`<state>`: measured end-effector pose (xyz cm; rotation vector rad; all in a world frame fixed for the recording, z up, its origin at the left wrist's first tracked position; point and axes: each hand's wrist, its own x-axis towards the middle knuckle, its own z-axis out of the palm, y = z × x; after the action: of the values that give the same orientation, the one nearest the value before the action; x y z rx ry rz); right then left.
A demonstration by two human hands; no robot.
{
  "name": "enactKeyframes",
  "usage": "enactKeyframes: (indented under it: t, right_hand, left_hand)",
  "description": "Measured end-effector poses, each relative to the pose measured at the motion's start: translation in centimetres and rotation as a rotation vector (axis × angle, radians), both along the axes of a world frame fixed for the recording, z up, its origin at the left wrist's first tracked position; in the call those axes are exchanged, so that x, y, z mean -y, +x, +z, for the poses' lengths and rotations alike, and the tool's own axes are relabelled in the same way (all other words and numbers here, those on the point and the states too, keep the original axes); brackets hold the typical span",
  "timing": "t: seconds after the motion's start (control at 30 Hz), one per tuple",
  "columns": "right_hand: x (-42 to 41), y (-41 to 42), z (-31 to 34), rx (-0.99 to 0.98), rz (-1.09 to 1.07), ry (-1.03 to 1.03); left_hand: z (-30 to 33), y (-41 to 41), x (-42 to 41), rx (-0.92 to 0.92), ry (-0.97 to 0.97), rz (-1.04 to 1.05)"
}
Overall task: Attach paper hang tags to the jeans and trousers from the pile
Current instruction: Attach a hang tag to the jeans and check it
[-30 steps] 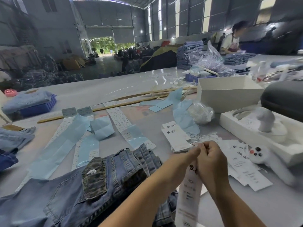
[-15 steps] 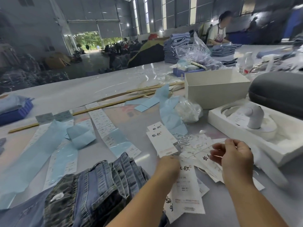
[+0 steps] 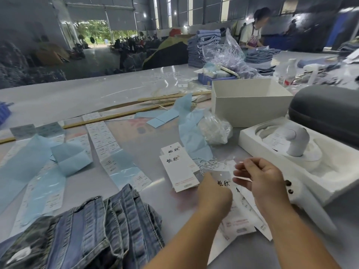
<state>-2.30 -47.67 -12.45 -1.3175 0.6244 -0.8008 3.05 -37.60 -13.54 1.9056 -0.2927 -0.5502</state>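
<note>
A pile of blue jeans (image 3: 101,230) lies folded at the near left of the table. My left hand (image 3: 213,195) is curled on white paper hang tags (image 3: 239,220) that lie on the table beside the jeans. Just to its right, my right hand (image 3: 262,179) hovers with thumb and fingers pinching what looks like a thin white string. A loose bundle of white strings (image 3: 209,164) lies just beyond my hands. A small stack of printed hang tags (image 3: 178,167) sits to the left of it.
Beyond the hands stand an open white box (image 3: 250,101), a white foam tray (image 3: 330,171) with a device, and a dark case (image 3: 326,113). Blue paper strips (image 3: 25,164), label strips (image 3: 103,140), wooden sticks (image 3: 124,113) and a plastic bag (image 3: 215,129) litter the table. A person (image 3: 252,32) works at the far right.
The tag that both hands held up together has come down onto the table. My hands have separated, the left staying on the tags, the right moving off to the right.
</note>
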Motion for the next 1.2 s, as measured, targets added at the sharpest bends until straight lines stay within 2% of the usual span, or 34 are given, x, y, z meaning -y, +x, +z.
enactKeyframes:
  t: [0.1, 0.2, 0.27, 0.47, 0.6, 0.67, 0.73, 0.83, 0.87, 0.93, 1.1, 1.2]
  right_hand:
    - [0.2, 0.7, -0.3, -0.056, 0.069, -0.012]
    - [0.1, 1.5, 0.2, -0.054, 0.126, -0.020]
    - [0.0, 2.1, 0.8, -0.040, 0.161, -0.015]
    - [0.1, 4.0, 2.4, 0.054, 0.290, 0.163]
    - [0.2, 4.8, 2.3, 0.091, 0.297, 0.260]
    - [0.4, 5.1, 1.6, 0.029, 0.264, 0.252]
    - [0.8, 5.1, 0.6, -0.169, 0.230, 0.114]
    - [0.9, 4.5, -1.0, -0.543, 0.152, -0.358]
    - [0.7, 4.1, -1.3, -0.574, 0.092, -0.510]
    - [0.0, 3.2, -1.9, -0.533, 0.026, -0.679]
    - [-1.4, 0.9, -3.5, -0.527, -0.001, -0.850]
    - [-1.4, -0.2, -4.0, -0.674, -0.065, -0.932]
  left_hand:
    - [-0.7, -0.1, -0.4, 0.251, 0.115, -0.103]
    - [-1.3, -0.1, -0.5, 0.488, 0.355, -0.190]
    - [-1.4, -0.2, -0.4, 0.509, 0.416, -0.258]
    - [-2.0, -0.4, -0.3, 0.487, 0.363, -0.449]
    - [-2.2, -0.1, -0.5, 0.563, 0.311, -0.446]
    - [-2.4, 0.3, -0.6, 0.584, 0.313, -0.427]
    - [-2.5, 0.5, -0.7, 0.595, 0.321, -0.426]
    - [-2.6, 0.6, -0.8, 0.643, 0.367, -0.454]
    - [-2.6, 0.6, -0.9, 0.678, 0.393, -0.460]
    - [-2.7, 0.4, -1.0, 0.734, 0.431, -0.462]
    - [-2.6, -0.1, -1.7, 0.725, 0.424, -0.529]
    - [-2.4, -0.3, -2.2, 0.694, 0.380, -0.575]
